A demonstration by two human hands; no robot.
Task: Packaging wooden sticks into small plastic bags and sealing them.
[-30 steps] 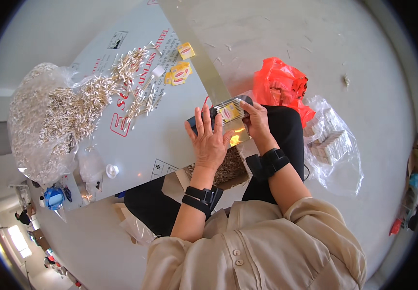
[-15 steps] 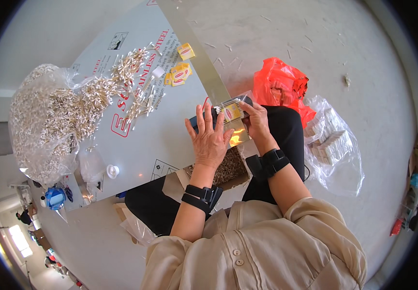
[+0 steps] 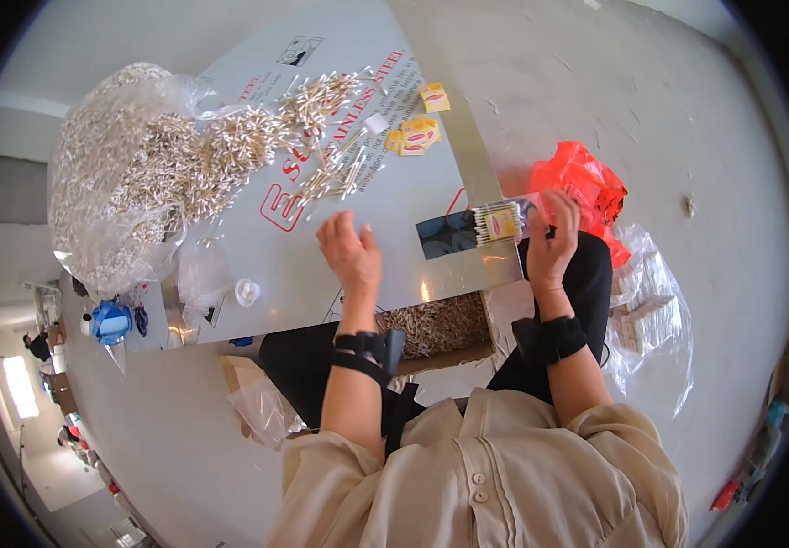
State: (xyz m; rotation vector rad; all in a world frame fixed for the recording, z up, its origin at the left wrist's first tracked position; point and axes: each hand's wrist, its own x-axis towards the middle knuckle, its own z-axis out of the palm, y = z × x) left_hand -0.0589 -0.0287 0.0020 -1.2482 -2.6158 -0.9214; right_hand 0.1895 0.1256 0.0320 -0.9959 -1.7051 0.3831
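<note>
A clear bag with a row of cotton swabs and a yellow card (image 3: 501, 225) lies at the table's right edge. A dark flat piece (image 3: 447, 236) lies against its left end. My right hand (image 3: 554, 245) is raised just past the bag's right end, fingers loosely bent and thumb apart; whether it touches the plastic I cannot tell. Over the table to the left, my left hand (image 3: 352, 258) hovers with nothing in it, its thumb apart from the fingers. Beyond it are loose cotton swabs (image 3: 344, 173) and several yellow cards (image 3: 415, 137).
A large clear bag (image 3: 120, 183) spills swabs across the film-covered metal table (image 3: 394, 265). A white cup (image 3: 247, 292) stands near its front edge. Below is a carton of swabs (image 3: 440, 327). On the right are a red bag (image 3: 577, 178) and a clear bag of white packs (image 3: 655, 315).
My left hand has lifted off the swab bag and moved left. My right hand has come away from its grip on the bag's right end. The whole view has shifted.
</note>
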